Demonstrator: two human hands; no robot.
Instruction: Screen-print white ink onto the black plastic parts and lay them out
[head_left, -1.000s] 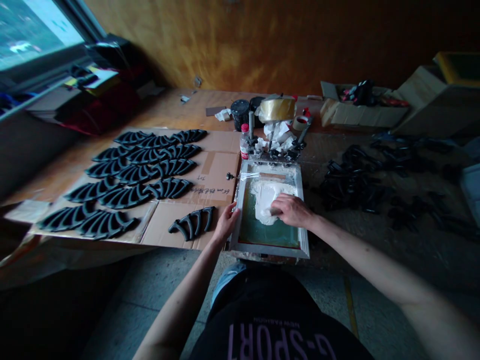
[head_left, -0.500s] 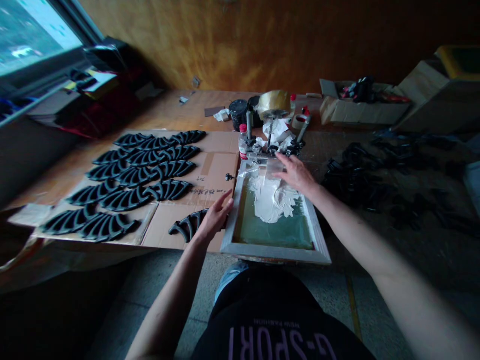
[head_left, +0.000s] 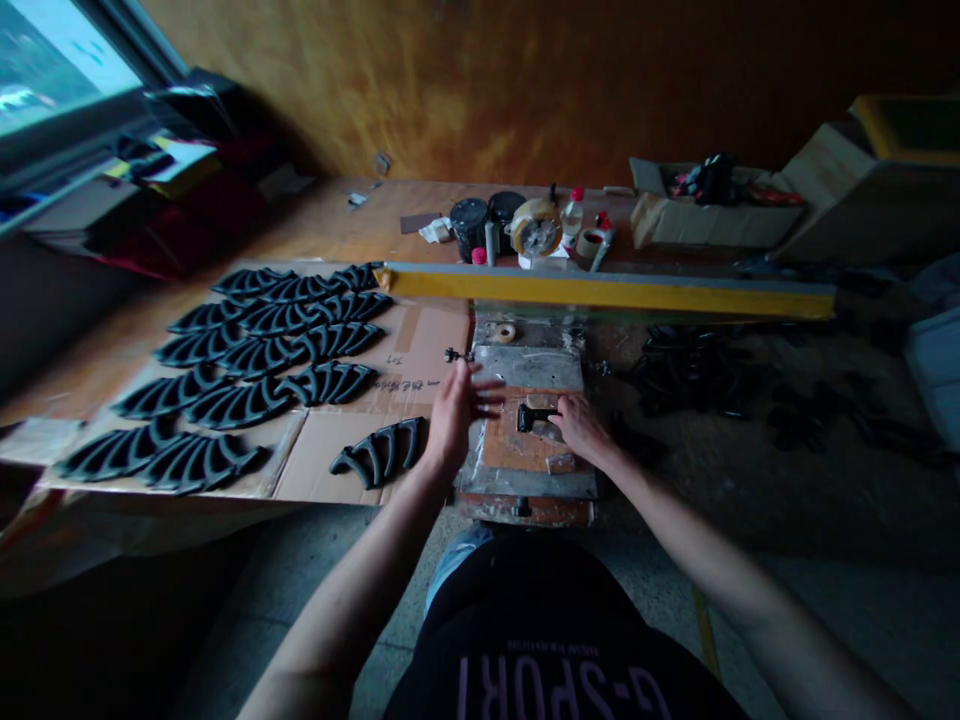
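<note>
My right hand (head_left: 583,428) pinches one end of a small black T-shaped plastic part (head_left: 527,417), which is at the wooden block (head_left: 502,447) on the printing base. To the left, my left hand (head_left: 454,415) is open, its fingers spread and slightly blurred, with nothing in it. Behind both hands the screen-printing frame (head_left: 615,290) is tilted up, so mainly its long yellow and grey edge shows. The metal plate (head_left: 525,367) of the base lies beneath and in front of it. One black ribbed part (head_left: 382,452) rests on cardboard left of my left hand.
Rows of black ribbed parts (head_left: 240,402) cover the cardboard at left. Dark plastic pieces (head_left: 682,370) are heaped at right. Behind the frame stand black tubs (head_left: 470,228), a tape roll (head_left: 536,228) and a bottle (head_left: 572,212). An open carton (head_left: 694,222) sits at back right.
The screen frame, flat over the base before, has swung up and back. My right hand has come down from near the frame's far end to the black part; my left hand has left the frame's side.
</note>
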